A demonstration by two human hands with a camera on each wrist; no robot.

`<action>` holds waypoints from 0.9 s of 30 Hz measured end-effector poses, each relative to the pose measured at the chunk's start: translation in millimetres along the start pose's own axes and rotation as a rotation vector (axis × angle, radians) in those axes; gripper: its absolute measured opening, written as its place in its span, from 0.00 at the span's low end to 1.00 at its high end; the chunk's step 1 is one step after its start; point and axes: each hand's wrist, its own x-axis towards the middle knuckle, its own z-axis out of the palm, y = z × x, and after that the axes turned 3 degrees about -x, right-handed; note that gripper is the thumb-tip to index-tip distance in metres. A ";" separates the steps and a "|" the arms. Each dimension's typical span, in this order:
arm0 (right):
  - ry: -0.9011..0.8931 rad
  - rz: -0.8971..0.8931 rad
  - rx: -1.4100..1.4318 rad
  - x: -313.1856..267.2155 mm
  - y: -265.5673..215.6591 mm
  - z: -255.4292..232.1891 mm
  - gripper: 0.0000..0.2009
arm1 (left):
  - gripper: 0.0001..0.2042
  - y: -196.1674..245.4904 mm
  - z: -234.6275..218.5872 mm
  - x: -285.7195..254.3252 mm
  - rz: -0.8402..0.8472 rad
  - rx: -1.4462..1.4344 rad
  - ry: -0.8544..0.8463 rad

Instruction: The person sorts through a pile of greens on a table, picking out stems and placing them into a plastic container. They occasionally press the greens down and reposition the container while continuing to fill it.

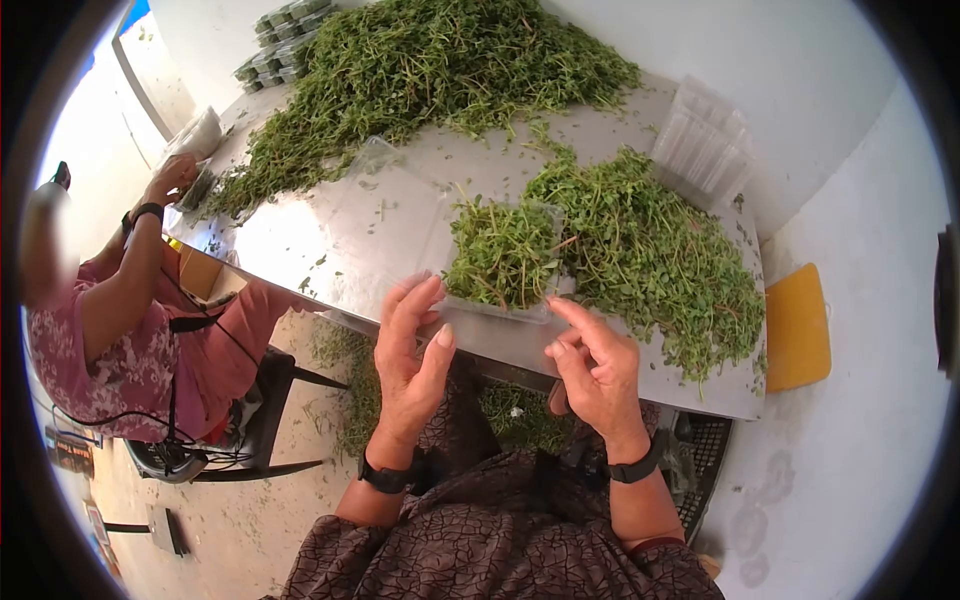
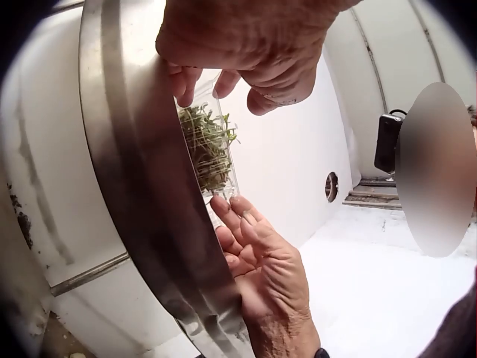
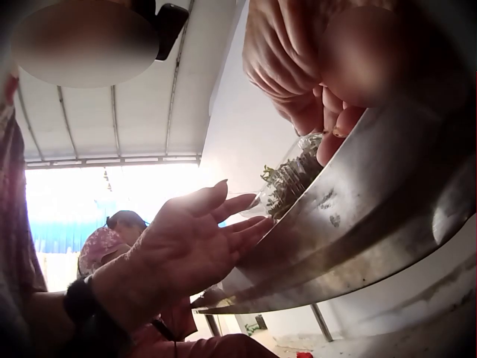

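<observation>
A clear plastic clamshell box lies at the front of the metal table, its tray heaped with green leafy sprigs. Its transparent lid is folded out to the left. My left hand is beside the tray's near left corner, fingers loosely bent and thumb apart. At the near right corner is my right hand, its index finger reaching toward the rim and the other fingers loosely bent. In the right wrist view, the left hand is spread with its palm showing.
A loose pile of sprigs lies right of the box, and a larger heap covers the back. Nested empty clamshells stand at the right wall. Filled boxes are stacked far left. Another person sits at the left.
</observation>
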 end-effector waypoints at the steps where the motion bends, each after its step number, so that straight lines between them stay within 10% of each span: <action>1: -0.007 0.011 0.008 -0.5 -0.2 -0.6 0.22 | 0.22 0.9 -0.1 0.8 -0.001 0.031 -0.019; 27: 0.034 0.064 0.245 -12.5 7.6 0.5 0.13 | 0.15 2.9 -10.0 -22.7 0.120 0.165 -0.022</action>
